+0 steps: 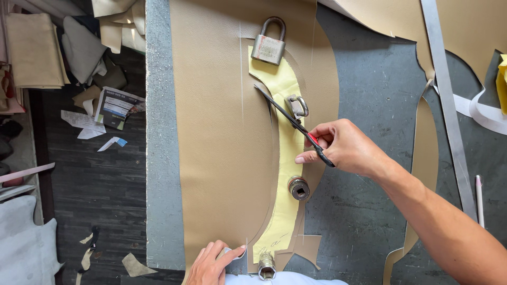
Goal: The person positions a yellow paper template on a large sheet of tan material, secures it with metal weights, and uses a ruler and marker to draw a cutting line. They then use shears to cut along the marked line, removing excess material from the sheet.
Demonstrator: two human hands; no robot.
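A big sheet of tan leather (222,158) lies flat on a grey cutting surface (364,95). On top of the leather sits a long, curved, pale yellow paper pattern (285,174). The right hand (340,145) holds a pair of black scissors (290,120). Its fingers are curled tight around the handles, where a bit of red shows, and the blades are open with their tip pointing up and to the left, over the top part of the yellow pattern. The left hand (211,264) is at the bottom edge of the view. Its fingers pinch a small flap at the bottom edge of the leather, just beside the lower end of the pattern. Four heavy things sit on the pattern. A big silver padlock (269,43) sits on its top end. A smaller silver padlock (297,106) lies just beside the scissor blades. A round dark metal socket (299,188) rests on its right edge, below the right hand. A second, paler metal socket (266,266) stands at the bottom end, close to the left hand. A long flat metal ruler (449,100) lies on the right side of the surface, well apart from both hands. Paper bits and leather scraps (105,113) lie on the dark wooden floor (100,184) to the left. No boxes or bowls can be seen.
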